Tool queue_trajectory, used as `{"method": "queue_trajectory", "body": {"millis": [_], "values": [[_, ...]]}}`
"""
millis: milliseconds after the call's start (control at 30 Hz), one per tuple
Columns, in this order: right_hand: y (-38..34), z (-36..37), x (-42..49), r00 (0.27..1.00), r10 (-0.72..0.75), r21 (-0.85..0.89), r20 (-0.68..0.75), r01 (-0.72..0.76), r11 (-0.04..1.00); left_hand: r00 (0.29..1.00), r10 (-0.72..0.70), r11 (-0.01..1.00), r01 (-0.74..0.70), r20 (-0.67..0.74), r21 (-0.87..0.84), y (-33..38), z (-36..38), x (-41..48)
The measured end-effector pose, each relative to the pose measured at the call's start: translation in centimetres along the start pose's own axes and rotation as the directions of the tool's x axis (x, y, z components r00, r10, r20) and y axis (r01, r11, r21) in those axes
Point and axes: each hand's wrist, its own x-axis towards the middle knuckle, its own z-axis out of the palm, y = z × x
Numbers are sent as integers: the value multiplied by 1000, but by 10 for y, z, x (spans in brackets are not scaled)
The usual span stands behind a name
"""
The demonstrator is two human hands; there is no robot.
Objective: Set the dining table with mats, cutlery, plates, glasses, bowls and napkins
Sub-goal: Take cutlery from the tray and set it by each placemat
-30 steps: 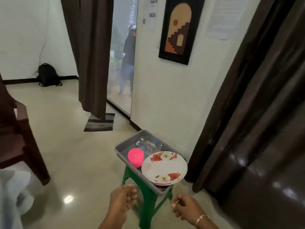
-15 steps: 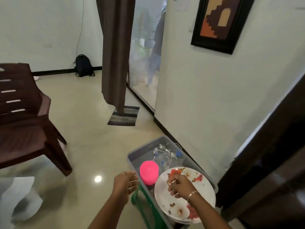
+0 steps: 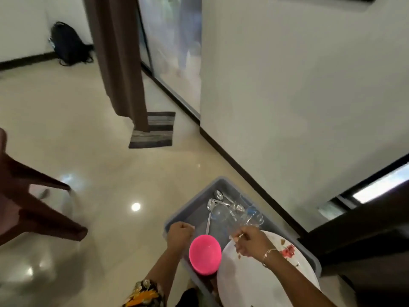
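Observation:
A grey plastic bin [image 3: 192,200] stands at the bottom centre. In it lie an upturned pink bowl [image 3: 205,254], a white floral plate [image 3: 265,286], several steel spoons [image 3: 212,204] and clear glasses [image 3: 253,216]. My left hand [image 3: 180,232] is curled in a fist over the bin's near-left rim, beside the pink bowl, with nothing seen in it. My right hand [image 3: 251,241] hovers over the plate's far edge, just short of the glasses. It pinches a thin pale piece of cutlery [image 3: 240,235], of which only the tip shows.
A dark brown chair [image 3: 26,196] stands at the left. A brown curtain [image 3: 119,58] hangs over a striped doormat [image 3: 155,131] by a glass door, with a person outside. A black backpack [image 3: 66,44] leans on the far wall. Dark curtain [image 3: 365,240] at the right.
The view has closed in on the bin and tilted down. My right hand moved forward across the plate toward the glasses. My left hand came up to the bin's left rim.

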Motion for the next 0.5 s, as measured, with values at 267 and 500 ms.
{"method": "queue_trajectory", "body": {"millis": [267,500], "values": [[-19,-9,63,988,97,-138,-118,-113,984,982,-13,803,-104,191,587,11,61,138],[-21,5,96,986,111,-65,-127,-120,991,945,-129,585,-172,300,793,-16,101,183]]}}
